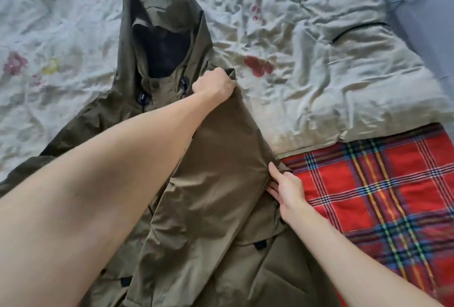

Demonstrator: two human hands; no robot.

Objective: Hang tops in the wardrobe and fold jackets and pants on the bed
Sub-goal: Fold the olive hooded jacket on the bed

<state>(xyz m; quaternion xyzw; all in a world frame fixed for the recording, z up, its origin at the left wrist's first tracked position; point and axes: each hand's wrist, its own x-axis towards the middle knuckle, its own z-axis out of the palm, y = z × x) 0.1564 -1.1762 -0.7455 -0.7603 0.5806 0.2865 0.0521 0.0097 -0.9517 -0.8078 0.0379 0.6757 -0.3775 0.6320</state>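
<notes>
Sprawling on the quilt [319, 61], the jacket [221, 159]: left hand [213, 84] clenches its fold, right hand [286, 186] presses it, fingers straight.

My left arm reaches far forward, bare, and the left hand [213, 84] is fisted, knuckles up, gripping a fold of the jacket [216, 159]. My right arm comes in from the lower right; the right hand [286, 188] lies flat, fingers straight, pressing the jacket's edge

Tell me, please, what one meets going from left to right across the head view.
Jacket hood → left hand → right hand → red plaid blanket.
</notes>
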